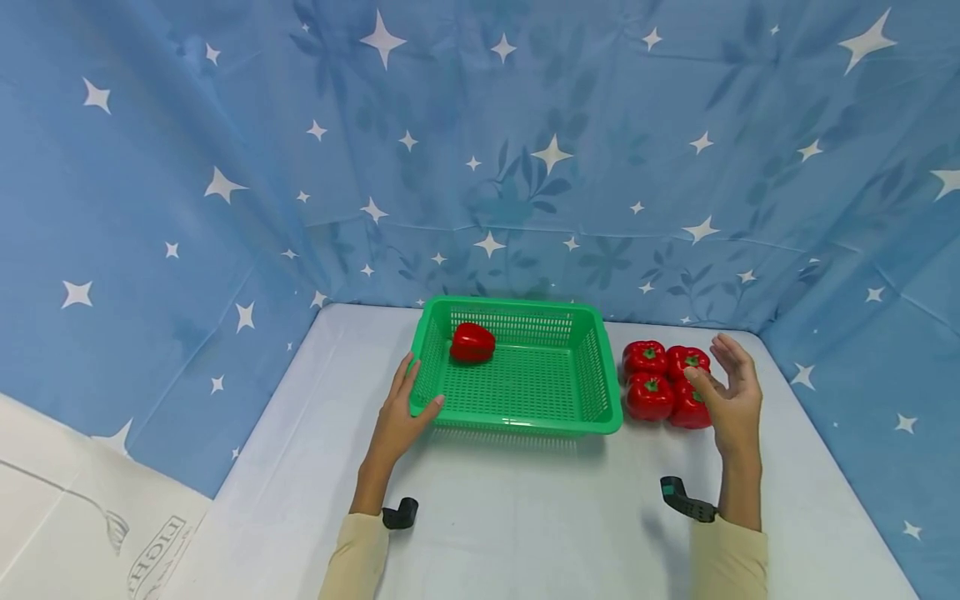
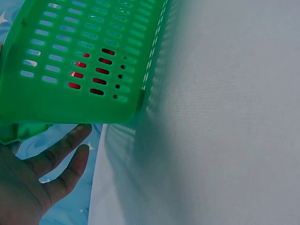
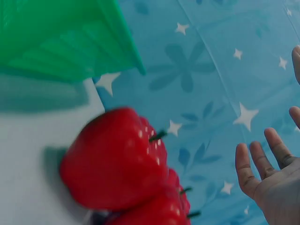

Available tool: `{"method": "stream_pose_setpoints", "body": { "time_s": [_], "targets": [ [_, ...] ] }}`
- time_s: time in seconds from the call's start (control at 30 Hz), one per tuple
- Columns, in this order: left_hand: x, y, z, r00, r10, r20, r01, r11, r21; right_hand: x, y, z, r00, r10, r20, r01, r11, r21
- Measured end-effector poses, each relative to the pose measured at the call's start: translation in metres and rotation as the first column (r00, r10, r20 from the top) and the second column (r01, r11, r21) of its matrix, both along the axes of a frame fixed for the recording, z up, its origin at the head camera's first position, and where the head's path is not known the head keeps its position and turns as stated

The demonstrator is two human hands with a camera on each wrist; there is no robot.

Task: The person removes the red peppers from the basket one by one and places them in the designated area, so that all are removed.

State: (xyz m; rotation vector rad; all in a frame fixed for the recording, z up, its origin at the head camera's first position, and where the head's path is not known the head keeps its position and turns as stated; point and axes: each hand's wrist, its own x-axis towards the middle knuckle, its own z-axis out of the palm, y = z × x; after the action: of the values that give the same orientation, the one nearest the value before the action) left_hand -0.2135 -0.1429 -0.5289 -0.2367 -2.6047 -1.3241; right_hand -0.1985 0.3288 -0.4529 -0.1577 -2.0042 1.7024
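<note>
A green plastic basket (image 1: pixel 517 423) with slotted walls stands at the back middle of the table. One red bell pepper (image 1: pixel 472 342) lies on its side in the basket's far left part. My left hand (image 1: pixel 401 421) rests at the basket's front left corner, thumb over the rim and fingers along the outer side. Right of the basket, several red bell peppers (image 1: pixel 649 396) sit in a tight cluster, green stems up. My right hand (image 1: pixel 733 400) hovers at the right edge of that cluster, thumb and fingers spread apart, holding nothing. In the right wrist view, the nearest red pepper (image 3: pixel 115 161) appears large and apart from the fingers.
The table (image 1: pixel 525 525) has a white cover. Blue star-patterned curtains (image 1: pixel 480 167) hang behind it and along both sides. Each wrist wears a small black camera mount, such as the right one (image 1: pixel 686 502). A printed pale cloth (image 1: pixel 90 508) lies at lower left.
</note>
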Motion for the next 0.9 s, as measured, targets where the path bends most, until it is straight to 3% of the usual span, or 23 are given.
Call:
{"method": "stream_pose_setpoints", "body": {
  "time_s": [0.27, 0.5, 0.67, 0.9],
  "targets": [
    [0.0, 0.0, -0.002, 1.0, -0.007, 0.022, 0.007, 1.0, 0.007, -0.018, -0.033, 0.009, 0.981, 0.193, -0.008, -0.193, 0.981, 0.034],
    [-0.003, 0.0, 0.002, 1.0, -0.007, -0.002, 0.007, 1.0, -0.014, -0.034, -0.059, 0.019, 0.917, 0.399, 0.018, -0.399, 0.915, 0.064],
    [-0.006, 0.001, 0.004, 1.0, -0.011, 0.001, 0.011, 1.0, -0.012, -0.044, -0.072, 0.03, 0.87, 0.48, 0.115, -0.493, 0.86, 0.133],
    [-0.001, -0.001, 0.0, 1.0, -0.004, 0.011, 0.004, 1.0, -0.004, -0.05, -0.087, 0.03, 0.784, 0.554, 0.28, -0.604, 0.785, 0.137]
  ]
}}
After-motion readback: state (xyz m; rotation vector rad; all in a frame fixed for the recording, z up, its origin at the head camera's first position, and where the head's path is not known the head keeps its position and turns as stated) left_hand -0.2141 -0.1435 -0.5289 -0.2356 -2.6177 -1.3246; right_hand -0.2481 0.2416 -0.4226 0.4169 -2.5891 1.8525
